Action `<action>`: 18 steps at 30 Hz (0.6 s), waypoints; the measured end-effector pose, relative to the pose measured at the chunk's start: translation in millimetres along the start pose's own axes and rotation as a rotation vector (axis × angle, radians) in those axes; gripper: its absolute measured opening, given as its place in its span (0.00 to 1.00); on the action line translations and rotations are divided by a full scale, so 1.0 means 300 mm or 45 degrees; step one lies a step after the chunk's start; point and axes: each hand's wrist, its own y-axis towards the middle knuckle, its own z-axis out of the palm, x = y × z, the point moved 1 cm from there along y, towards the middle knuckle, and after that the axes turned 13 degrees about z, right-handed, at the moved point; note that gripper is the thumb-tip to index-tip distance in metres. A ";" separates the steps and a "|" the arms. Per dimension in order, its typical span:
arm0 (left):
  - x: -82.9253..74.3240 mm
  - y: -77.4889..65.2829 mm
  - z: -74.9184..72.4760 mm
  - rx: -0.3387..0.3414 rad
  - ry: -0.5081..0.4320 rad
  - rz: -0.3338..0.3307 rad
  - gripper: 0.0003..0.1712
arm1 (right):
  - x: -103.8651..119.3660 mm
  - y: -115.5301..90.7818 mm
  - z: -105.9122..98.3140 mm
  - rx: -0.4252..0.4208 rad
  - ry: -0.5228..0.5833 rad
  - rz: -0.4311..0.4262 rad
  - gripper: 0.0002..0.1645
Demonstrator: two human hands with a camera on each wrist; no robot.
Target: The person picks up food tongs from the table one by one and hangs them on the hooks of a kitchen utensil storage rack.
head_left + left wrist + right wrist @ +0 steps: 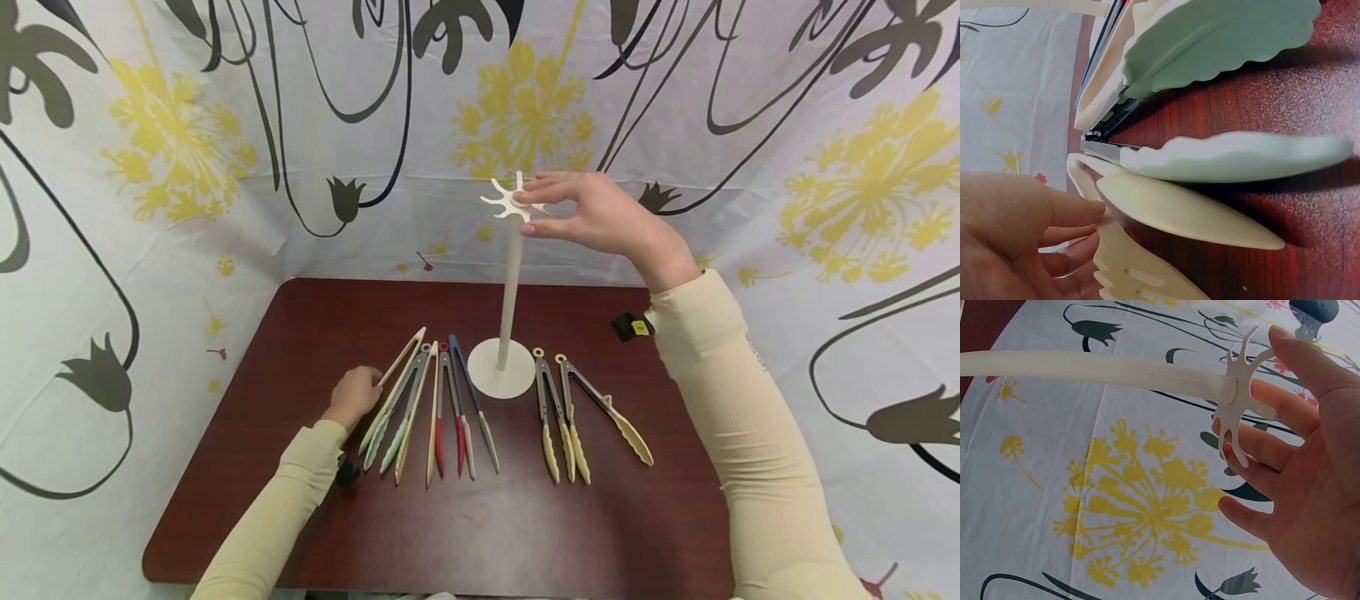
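Note:
My left hand (354, 396) pinches one arm of a pair of cream tongs (1179, 209) at the left end of a row of tongs. One tip is slotted, the other solid, and the arms are spread apart. Right beside them lie mint-tipped tongs (393, 442). Up high, my right hand (600, 212) touches the hooked top (1233, 406) of a white stand (511, 283). Its fingers are spread loosely around the hooks, with the thumb against one prong. No tongs hang on the hooks.
Farther along the row lie another cream pair, red tongs (440, 450) and blue tongs (468, 379). The stand's round base (487, 379) is on the dark red table (330, 308). To its right lie two yellow-tipped tongs (551, 450). A patterned cloth (300, 167) hangs behind.

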 end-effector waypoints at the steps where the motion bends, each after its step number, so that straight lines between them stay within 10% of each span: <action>1: 0.000 0.000 0.000 -0.005 0.001 -0.005 0.18 | 0.002 0.000 -0.001 0.001 0.003 -0.001 0.30; 18: 0.007 0.002 -0.018 -0.160 -0.059 -0.032 0.16 | -0.004 0.005 -0.004 0.024 0.028 0.030 0.31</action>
